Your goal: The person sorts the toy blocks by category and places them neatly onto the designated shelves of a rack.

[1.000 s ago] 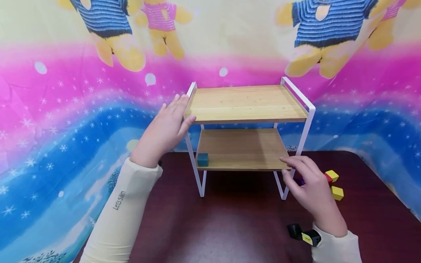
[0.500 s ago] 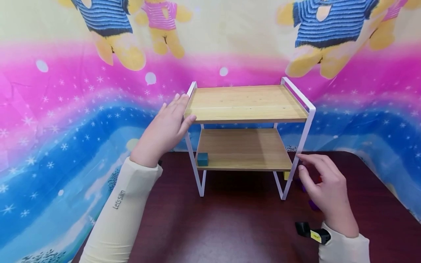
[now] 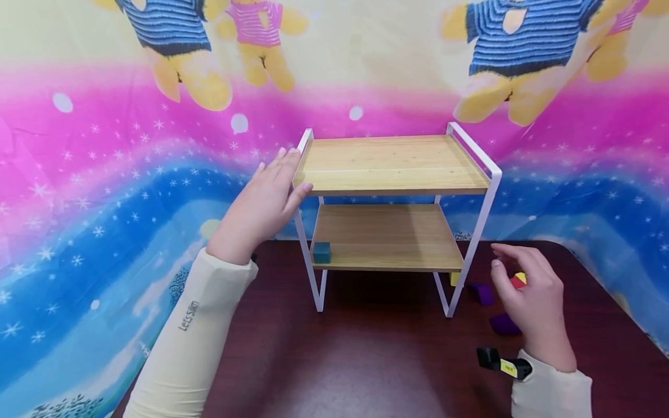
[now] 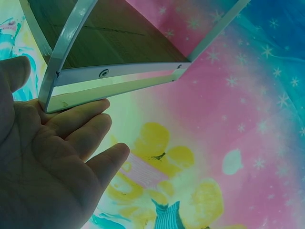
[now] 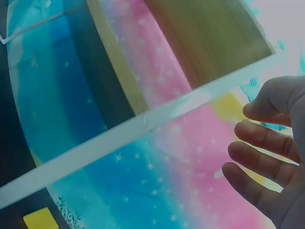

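Observation:
A two-tier shelf (image 3: 392, 165) with wooden boards and a white metal frame stands on the table. My left hand (image 3: 258, 212) rests with extended fingers against its upper left corner; in the left wrist view the fingers (image 4: 88, 114) lie along the white frame bar (image 4: 114, 90). On the lower board's left front corner sits a teal cube (image 3: 322, 252). My right hand (image 3: 535, 296) hovers right of the shelf, fingers loosely bent and holding nothing. The right wrist view has its fingertips (image 5: 238, 148) apart from the white leg (image 5: 157, 117).
Right of the shelf lie purple blocks (image 3: 504, 324), a red block (image 3: 517, 283) and a yellow one (image 3: 521, 277), partly hidden by my right hand. Another yellow block (image 3: 455, 279) shows behind the right leg. A printed cloth (image 3: 366, 87) hangs behind the dark table (image 3: 366, 360).
My right hand has moved right, from the lower board's right front corner to outside the shelf's right leg, uncovering purple blocks. The left hand and teal cube have stayed put.

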